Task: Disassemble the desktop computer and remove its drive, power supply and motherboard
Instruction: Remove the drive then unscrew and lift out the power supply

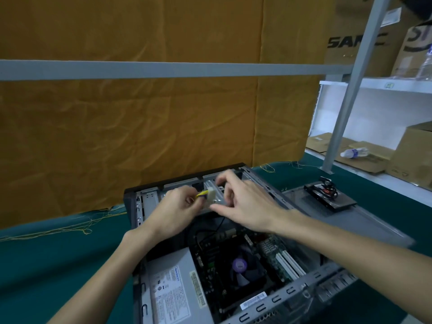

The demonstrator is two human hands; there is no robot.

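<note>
The desktop computer (pixel 233 265) lies on its side on the green tabletop (pixel 58 265), its side panel off and the inside open to view. Both hands reach into the far end of the case, over the metal drive bay (pixel 216 195).

The left hand (pixel 174 212) is closed on a bundle of yellow and black wires just behind a white plastic connector (pixel 213 192) — the connector sticks out past the fingertips, held up above the bay. The right hand (pixel 243 204) hovers just beside it with fingers curled and thumb stretched toward the connector; motion blur makes it impossible to tell whether it grips anything.

Nearer the camera, the grey power supply (pixel 170 281) sits in the left part of the case, its label facing up. Beside it to the right is the motherboard (pixel 238 265), with a black cooling fan (pixel 240 268) (purple sticker at its hub) and white expansion slots (pixel 288 263) further right.

The removed side panel (pixel 346 220) lies flat on the tabletop to the right of the case, and a dark card-like part with a red-centred fan (pixel 329 192) rests on its far end. An orange cloth (pixel 128 125) hangs behind the tabletop — loose yellow threads trail along its lower edge.
</note>
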